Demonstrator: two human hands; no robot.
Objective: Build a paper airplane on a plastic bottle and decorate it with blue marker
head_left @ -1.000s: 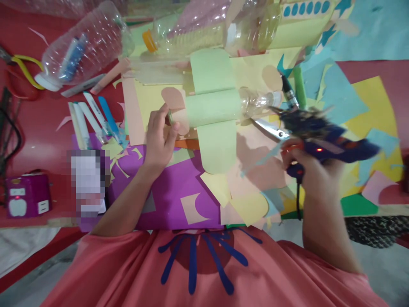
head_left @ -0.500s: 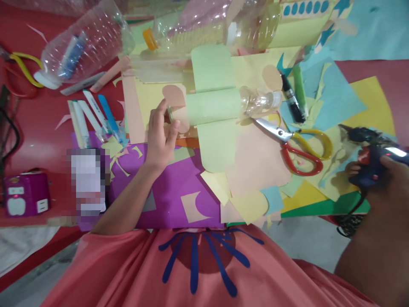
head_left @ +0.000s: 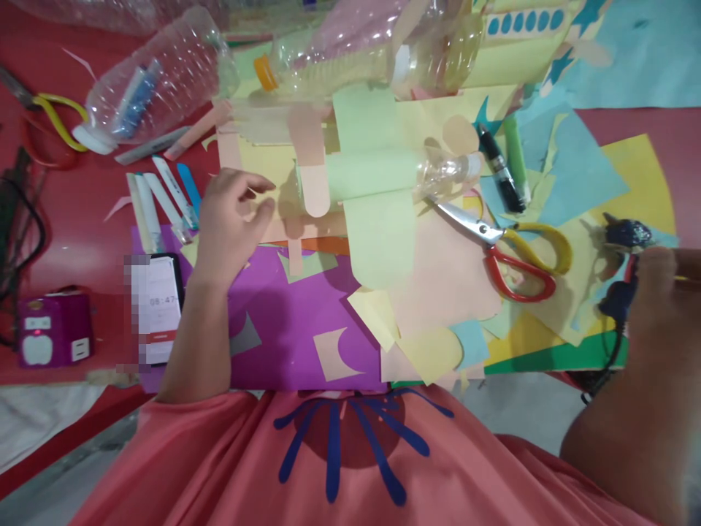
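Note:
A small clear plastic bottle (head_left: 446,172) lies wrapped in light green paper (head_left: 372,175), like a model plane. Wide green paper flaps (head_left: 382,248) stick out on both sides, and rounded peach paper strips (head_left: 315,190) sit at its left end. My left hand (head_left: 230,219) hovers left of that end, apart from it, fingers loosely curved and holding nothing. At the right, my right hand (head_left: 654,292) is closed around the rear of a dark blue glue gun (head_left: 627,234); its fingers are partly hidden. Scissors with red and yellow handles (head_left: 496,248) lie between the bottle and the glue gun.
Larger clear bottles (head_left: 334,55) lie along the back. Markers (head_left: 158,197), a phone (head_left: 164,307) and a purple box (head_left: 55,329) are on the left. More scissors (head_left: 55,120) lie at the far left. A black marker (head_left: 499,168) and paper scraps (head_left: 339,354) cover the right and front.
My left hand has let go of the peach tail strips and moved left. Those strips now sit at a different angle. My right hand has shifted slightly, and the glue gun has turned a little.

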